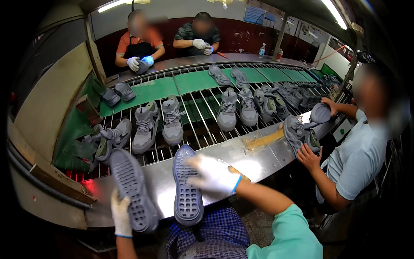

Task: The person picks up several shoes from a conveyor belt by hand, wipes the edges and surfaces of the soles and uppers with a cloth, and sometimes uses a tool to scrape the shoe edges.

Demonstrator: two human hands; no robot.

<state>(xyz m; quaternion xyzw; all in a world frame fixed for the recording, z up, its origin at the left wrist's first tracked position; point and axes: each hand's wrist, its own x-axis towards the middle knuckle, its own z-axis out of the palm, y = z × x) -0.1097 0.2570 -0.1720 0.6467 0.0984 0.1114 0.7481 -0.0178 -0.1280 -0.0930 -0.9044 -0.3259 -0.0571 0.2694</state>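
Observation:
My left hand, in a white glove, grips the lower left edge of a grey shoe sole. That sole is tilted, its ridged and gridded face toward me. Another grey sole, bluish along its rim, stands beside it near the bench edge, grid side showing. My gloved right hand is over the upper part of this second sole, its fingers smeared by motion. A tan wooden piece shows just behind the right hand; whether I hold it is unclear.
A metal bench edge fronts a rack of bars with grey shoes and green panels. At right, a person's hand touches a grey shoe. Two gloved people work across the rack. A bottle stands at the back.

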